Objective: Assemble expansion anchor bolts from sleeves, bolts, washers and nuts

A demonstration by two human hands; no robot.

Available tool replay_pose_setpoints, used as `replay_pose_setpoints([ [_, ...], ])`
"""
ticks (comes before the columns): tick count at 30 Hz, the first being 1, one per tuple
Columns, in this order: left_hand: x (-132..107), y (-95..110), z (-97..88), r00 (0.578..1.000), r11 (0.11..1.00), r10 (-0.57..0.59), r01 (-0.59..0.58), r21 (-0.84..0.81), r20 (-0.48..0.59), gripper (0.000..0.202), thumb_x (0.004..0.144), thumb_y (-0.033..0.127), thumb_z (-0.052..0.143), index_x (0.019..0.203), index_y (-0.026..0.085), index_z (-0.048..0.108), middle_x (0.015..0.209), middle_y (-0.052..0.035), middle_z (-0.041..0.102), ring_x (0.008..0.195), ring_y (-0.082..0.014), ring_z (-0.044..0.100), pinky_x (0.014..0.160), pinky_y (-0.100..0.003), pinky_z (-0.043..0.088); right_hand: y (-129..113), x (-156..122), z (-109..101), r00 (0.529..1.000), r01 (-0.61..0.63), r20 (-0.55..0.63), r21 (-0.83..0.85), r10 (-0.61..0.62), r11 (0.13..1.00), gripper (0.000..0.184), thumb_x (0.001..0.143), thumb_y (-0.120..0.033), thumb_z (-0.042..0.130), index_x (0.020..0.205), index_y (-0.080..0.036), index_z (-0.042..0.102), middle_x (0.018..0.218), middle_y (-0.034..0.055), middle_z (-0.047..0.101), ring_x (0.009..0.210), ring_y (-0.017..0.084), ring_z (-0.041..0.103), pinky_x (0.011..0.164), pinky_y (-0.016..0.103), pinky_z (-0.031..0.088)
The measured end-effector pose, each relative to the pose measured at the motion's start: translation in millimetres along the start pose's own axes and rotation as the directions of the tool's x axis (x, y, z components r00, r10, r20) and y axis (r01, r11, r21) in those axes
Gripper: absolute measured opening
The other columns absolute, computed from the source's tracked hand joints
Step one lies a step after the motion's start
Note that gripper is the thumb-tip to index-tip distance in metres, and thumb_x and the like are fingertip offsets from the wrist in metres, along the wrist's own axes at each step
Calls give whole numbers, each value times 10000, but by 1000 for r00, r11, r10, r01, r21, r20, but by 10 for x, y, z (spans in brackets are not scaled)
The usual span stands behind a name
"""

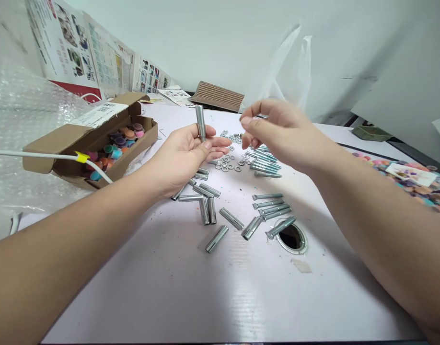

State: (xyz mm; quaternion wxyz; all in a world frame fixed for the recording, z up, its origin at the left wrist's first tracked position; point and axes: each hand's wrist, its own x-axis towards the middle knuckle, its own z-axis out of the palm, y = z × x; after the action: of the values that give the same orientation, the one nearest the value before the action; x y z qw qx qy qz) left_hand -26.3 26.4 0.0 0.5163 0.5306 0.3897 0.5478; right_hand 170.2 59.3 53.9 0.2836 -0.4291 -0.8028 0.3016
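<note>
Between the thumb and fingers of my left hand (pixel 179 153) stands a metal anchor sleeve (pixel 200 120), nearly upright. The other fingers of that hand stretch out to the right. My right hand (pixel 281 132) hovers above the bolts (pixel 265 165), its fingers curled and the thumb close to the index finger; whatever is in the pinch, if anything, cannot be made out. Below the hands lie several loose sleeves (pixel 231 218). Washers (pixel 225 165) and nuts (pixel 236 138) are scattered behind, partly covered by my left fingers. A nearer row of bolts (pixel 272 203) lies to the right of the sleeves.
A round hole (pixel 294 238) opens in the white table (pixel 162 287), with one bolt across its rim. On the left, an open cardboard box (pixel 72 136) holds colourful small pieces, with a white cable (pixel 43 153) before it. More coloured pieces (pixel 421 191) lie at right.
</note>
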Motion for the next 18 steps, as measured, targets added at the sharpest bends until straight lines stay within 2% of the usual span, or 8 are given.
replay_pose_setpoints([
  [2, 9, -2, -1, 996, 994, -83, 80, -76, -40, 250, 866, -17, 546, 1053, 144, 505, 1022, -80, 734, 888, -109, 713, 956, -292, 548, 139, 30, 41, 997, 2, 78, -249, 18, 969, 193, 891, -366, 603, 980, -198, 636, 778, 41, 671, 649, 160, 576, 597, 311, 443],
  [5, -10, 16, -5, 994, 992, -107, 105, -64, -35, 316, 838, -28, 596, 1091, 136, 500, 1125, -97, 714, 908, -115, 711, 946, -286, 550, 335, 74, 130, 972, 62, 233, -432, 45, 900, 182, 826, -351, 662, 927, -210, 715, 801, 30, 690, 659, 162, 592, 603, 320, 456],
  [9, -53, 61, -6, 992, 993, -119, 118, 11, 49, 309, 865, 23, 619, 1109, 144, 474, 1233, -120, 681, 995, -150, 707, 966, -325, 544, 471, 96, 195, 957, 40, 273, -470, 102, 882, 175, 833, -294, 638, 955, -211, 733, 858, 19, 712, 705, 152, 605, 644, 308, 465],
  [13, -84, 98, -2, 976, 981, -161, 142, 134, 148, 248, 889, 60, 615, 1073, 154, 476, 1164, -115, 715, 1026, -164, 707, 974, -332, 542, 487, 99, 190, 955, 25, 271, -472, 118, 881, 152, 852, -258, 616, 933, -181, 718, 859, 23, 714, 712, 138, 593, 652, 287, 449],
  [18, -90, 49, -18, 955, 975, -176, 136, 177, 238, 139, 923, 198, 621, 1017, 170, 524, 1081, -100, 745, 998, -175, 722, 935, -335, 569, 460, 88, 155, 945, 9, 295, -457, 142, 890, 134, 834, -291, 635, 828, -167, 685, 748, 17, 659, 628, 122, 510, 566, 285, 373],
])
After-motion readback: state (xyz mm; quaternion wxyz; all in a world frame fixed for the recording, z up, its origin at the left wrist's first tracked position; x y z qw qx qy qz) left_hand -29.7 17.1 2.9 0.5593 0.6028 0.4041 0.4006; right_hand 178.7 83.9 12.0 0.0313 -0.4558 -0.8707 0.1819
